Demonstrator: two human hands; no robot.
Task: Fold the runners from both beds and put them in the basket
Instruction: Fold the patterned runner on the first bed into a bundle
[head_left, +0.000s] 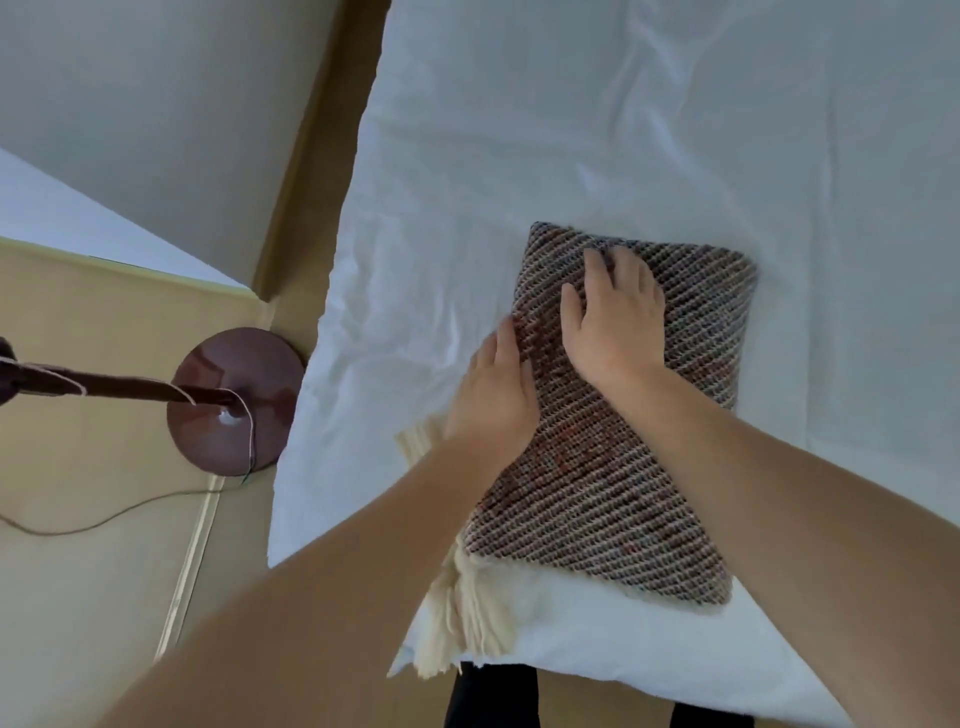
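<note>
While only the head view is on hand, it looks down on a bed (571, 130) covered in a wrinkled white sheet, and everything below is placed from the folded runner (623, 467) lying on it. Left of the runner, past the edge of the mattress, a round brown lamp base (228, 374) stands on the tan floor (78, 597). Its dark pole (104, 387) rises toward the camera, and a thin cord (104, 519) trails across the floor. Farther up and left of the runner there is another pale, white-covered surface (156, 104). Below the runner, at the near edge of the bed, a bit of dark clothing (488, 696) shows. Both forearms cross the lower frame and hide part of the runner's left side.

The right hand (613, 306) lies flat on the runner's far left portion, fingers spread and straight, pressing down on the weave. The left hand (493, 395) rests along the runner's left edge with its fingers extended; its thumb cannot be made out.

Folded into a thick rectangle, the runner has its long axis running from the near edge of the bed away from the person, leaning slightly right at the far end. Cream fringe (467, 613) spills from its near left corner over the mattress edge.
</note>
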